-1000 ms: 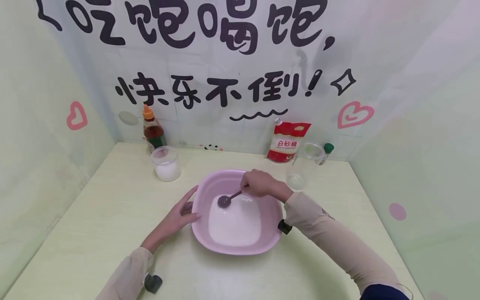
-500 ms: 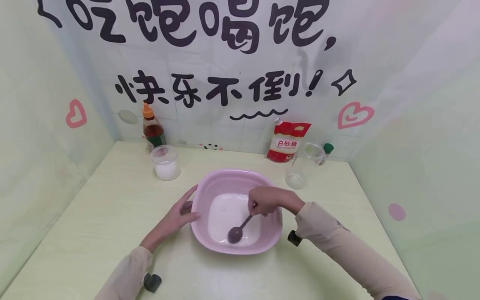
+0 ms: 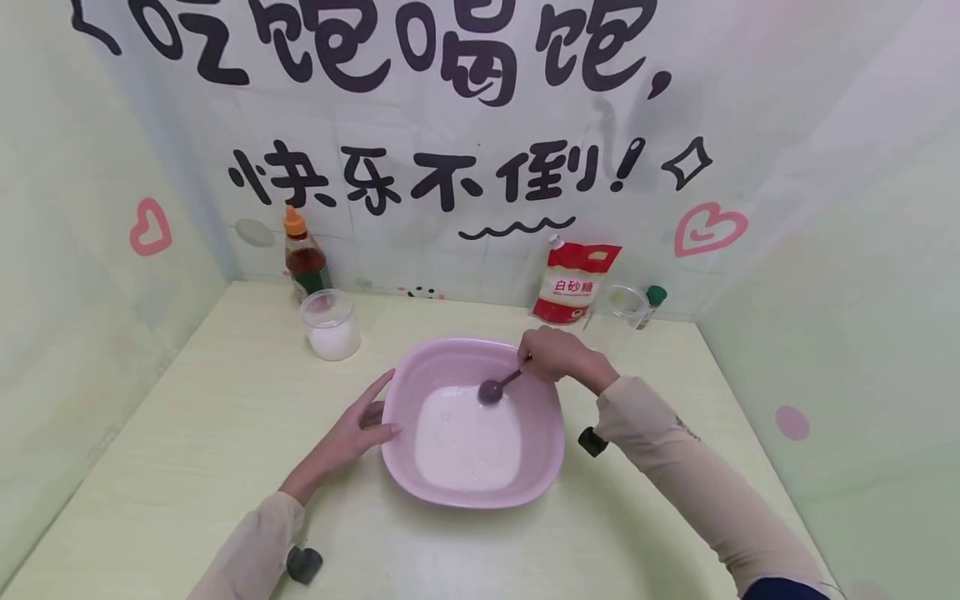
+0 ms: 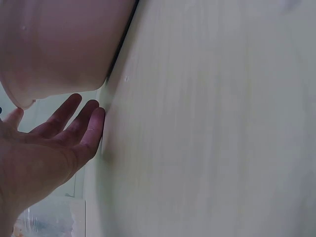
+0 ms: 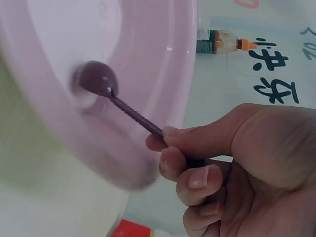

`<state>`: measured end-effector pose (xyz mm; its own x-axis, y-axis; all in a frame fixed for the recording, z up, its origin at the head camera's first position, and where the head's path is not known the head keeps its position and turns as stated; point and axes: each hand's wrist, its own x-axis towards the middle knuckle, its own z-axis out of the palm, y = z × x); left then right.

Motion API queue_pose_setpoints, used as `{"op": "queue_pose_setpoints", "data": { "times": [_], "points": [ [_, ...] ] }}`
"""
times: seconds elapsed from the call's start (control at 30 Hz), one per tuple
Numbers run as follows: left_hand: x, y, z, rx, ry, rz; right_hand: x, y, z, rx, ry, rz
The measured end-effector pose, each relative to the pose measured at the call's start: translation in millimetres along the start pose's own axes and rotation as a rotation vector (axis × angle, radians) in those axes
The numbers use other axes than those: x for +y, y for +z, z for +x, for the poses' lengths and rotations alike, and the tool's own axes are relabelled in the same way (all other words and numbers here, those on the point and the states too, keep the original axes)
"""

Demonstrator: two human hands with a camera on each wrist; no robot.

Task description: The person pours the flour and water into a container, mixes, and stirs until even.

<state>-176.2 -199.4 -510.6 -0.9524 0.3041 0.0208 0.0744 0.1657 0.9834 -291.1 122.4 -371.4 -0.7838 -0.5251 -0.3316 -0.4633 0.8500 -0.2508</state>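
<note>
A pink plastic basin (image 3: 401, 467) with white liquid (image 3: 468, 454) in its bottom stands mid-table in the head view. My right hand (image 3: 558, 357) grips the handle of a dark purple-brown spoon (image 3: 491, 392) over the basin's far right part. The bowl of that spoon (image 5: 98, 79) dips at the liquid's edge, as the right wrist view shows. At the basin's left side, my left hand (image 3: 351, 437) steadies the rim with thumb and fingers spread. In the left wrist view the fingers of the left hand (image 4: 37, 153) extend loosely beside the basin's outer wall (image 4: 64, 44).
Back left on the table (image 3: 187, 400) stand an orange-capped sauce bottle (image 3: 307, 260) and a clear jar (image 3: 333, 337) of white contents. A red sugar pouch (image 3: 573, 287), a clear container (image 3: 626, 302) and a green-capped bottle (image 3: 652, 307) are at back right.
My right hand has swept the spoon from the far left of the liquid to the near side, then back to the far right. My left hand has stayed at the rim.
</note>
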Motion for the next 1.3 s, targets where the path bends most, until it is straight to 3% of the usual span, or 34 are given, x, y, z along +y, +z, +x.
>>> {"op": "queue_pose_setpoints", "data": {
  "times": [0.3, 0.6, 0.7, 0.83, 1.03, 1.17, 1.3],
  "points": [
    [1.2, 1.8, 1.1, -0.005, 0.02, -0.015, -29, 14, 11, -0.06, -0.127, 0.095],
    [-1.3, 1.4, 1.9, -0.001, 0.039, 0.008, -56, 34, 6, -0.079, -0.358, 0.006],
    [-2.3, 1.4, 2.1, 0.0, 0.047, 0.014, -61, 37, -2, -0.119, -0.383, 0.014],
    [-1.7, 1.8, 1.9, 0.0, 0.038, 0.001, -59, 36, -15, -0.196, -0.323, 0.043],
    [0.2, 1.3, 1.4, -0.006, 0.02, -0.002, -32, 21, -28, -0.293, -0.134, 0.078],
    [-1.5, -0.2, 2.0, -0.002, 0.006, 0.008, -15, 6, -30, -0.255, 0.01, 0.049],
    [-2.1, -0.1, 2.1, -0.003, 0.002, 0.001, -5, -3, -21, -0.152, 0.103, 0.016]
  ]
}}
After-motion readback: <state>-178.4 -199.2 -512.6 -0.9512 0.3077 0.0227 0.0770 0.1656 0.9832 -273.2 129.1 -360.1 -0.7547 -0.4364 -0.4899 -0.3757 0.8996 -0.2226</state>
